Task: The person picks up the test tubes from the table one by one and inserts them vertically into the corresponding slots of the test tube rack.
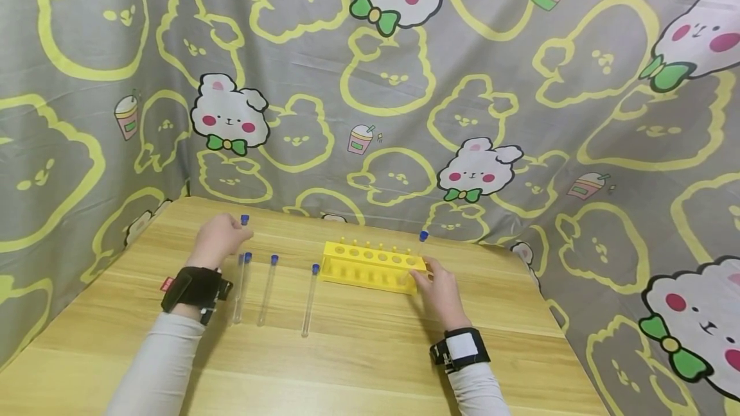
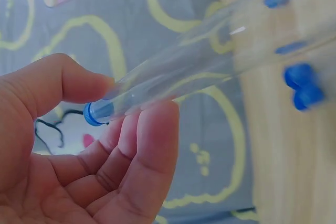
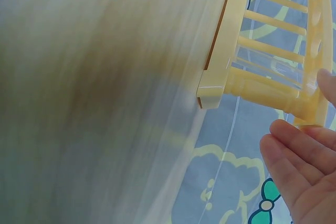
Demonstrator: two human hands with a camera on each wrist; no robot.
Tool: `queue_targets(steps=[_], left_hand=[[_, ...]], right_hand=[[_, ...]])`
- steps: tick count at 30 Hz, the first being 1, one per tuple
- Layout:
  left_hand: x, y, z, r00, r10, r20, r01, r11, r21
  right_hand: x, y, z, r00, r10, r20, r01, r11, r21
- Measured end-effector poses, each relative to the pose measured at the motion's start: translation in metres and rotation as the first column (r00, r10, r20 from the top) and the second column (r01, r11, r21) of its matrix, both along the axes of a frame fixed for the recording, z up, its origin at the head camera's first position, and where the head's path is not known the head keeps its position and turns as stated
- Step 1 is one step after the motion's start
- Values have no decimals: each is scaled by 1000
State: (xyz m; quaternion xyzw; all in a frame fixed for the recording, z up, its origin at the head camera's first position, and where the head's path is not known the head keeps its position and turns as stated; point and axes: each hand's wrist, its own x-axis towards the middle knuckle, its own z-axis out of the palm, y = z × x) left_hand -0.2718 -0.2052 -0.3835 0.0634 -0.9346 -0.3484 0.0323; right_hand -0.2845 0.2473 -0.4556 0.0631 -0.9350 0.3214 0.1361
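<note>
My left hand (image 1: pixel 218 236) pinches a clear test tube (image 2: pixel 173 72) near its blue cap (image 2: pixel 98 113), between thumb and fingers. In the head view that cap (image 1: pixel 245 219) shows above the fingers. Below it, several capped test tubes (image 1: pixel 268 291) lie on the wooden table, one (image 1: pixel 310 300) nearer the rack. My right hand (image 1: pixel 440 287) grips the right end of the yellow test tube rack (image 1: pixel 370 255), thumb in front and fingers at the end. A blue-capped tube (image 1: pixel 424 236) rises at that end; a clear tube (image 3: pixel 268 66) shows within the rack in the right wrist view.
The wooden table (image 1: pixel 370 364) runs back to a patterned grey curtain (image 1: pixel 312 127), which also closes in the left and right sides. Several thin yellow pegs (image 1: pixel 367 246) stand along the rack's far edge.
</note>
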Motion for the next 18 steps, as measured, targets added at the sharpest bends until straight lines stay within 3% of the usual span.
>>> queue_targets(steps=[10, 18], left_hand=[[-1, 34, 32, 982, -13, -190, 13, 1000, -2], [-1, 66, 53, 974, -32, -223, 45, 997, 56]], right_hand=[[0, 1, -1, 1000, -13, 14, 13, 1000, -3], [1, 0, 1, 999, -12, 35, 12, 1000, -5]])
